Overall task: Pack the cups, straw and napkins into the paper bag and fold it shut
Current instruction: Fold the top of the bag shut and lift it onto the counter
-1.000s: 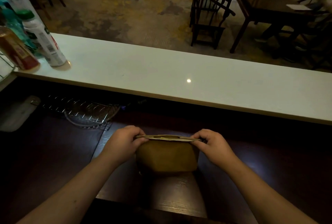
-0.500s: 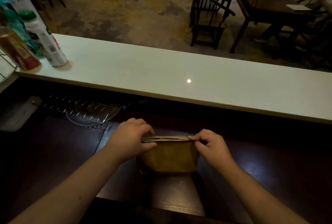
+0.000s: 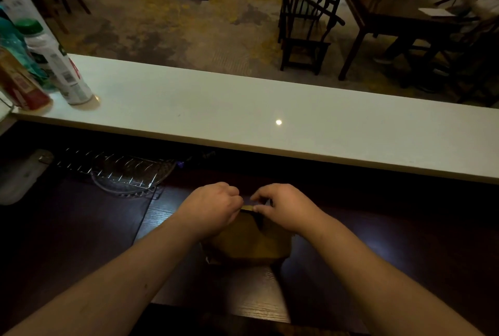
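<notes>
Paper bag [image 3: 249, 245]: plain brown. Worktop [image 3: 81, 241]: dark wood grain. Counter [image 3: 243, 117]: white. Bottle [image 3: 58, 63]: white, green cap.

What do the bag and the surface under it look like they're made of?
Bag: matte brown paper, apparently; its top edge is pinched flat between the left hand and right hand. Worktop: dark wood or wood-look laminate, glossy, showing grain lines and light reflections.

Paper bag [image 3: 249, 244] top behind hands
</notes>
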The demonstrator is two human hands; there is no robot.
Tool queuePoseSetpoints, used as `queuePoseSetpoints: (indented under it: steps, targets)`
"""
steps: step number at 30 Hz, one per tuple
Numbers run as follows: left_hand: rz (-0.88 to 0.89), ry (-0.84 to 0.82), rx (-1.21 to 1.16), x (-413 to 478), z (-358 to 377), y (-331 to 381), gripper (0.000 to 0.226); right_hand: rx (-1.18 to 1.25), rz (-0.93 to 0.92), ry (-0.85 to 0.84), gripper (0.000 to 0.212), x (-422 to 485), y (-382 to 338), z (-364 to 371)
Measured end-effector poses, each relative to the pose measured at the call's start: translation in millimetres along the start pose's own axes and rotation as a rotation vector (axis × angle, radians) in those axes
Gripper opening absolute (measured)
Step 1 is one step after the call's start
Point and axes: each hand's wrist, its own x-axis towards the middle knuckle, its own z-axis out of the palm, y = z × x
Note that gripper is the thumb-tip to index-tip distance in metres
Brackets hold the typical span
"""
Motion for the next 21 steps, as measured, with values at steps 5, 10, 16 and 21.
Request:
queuePoseSetpoints:
  steps: [5,10,16,21]
  targets:
    - [-0.016,-0.022,0.013,-0.7,4.4,1.8,0.011,-0.079,0.023,-0.082,0.014,7.9,1.1,2.8]
    - [-0.181,-0.272,-0.061,11.7,3.0,1.9,0.037,-0.258,-0.157,-0.001,0.010,3.2,-4.7,10.2]
    - [-0.262,-0.404,-0.085,21.1,10.8,0.1,0.027,-0.277,-0.224,0.024,0.009,-1.9,-4.7,14.7]
    - [-0.191,-0.316,-0.059,16.7,20.5,6.9,0.030,-0.262,-0.088,-0.103,0.016,2.1,5.1,4.5]
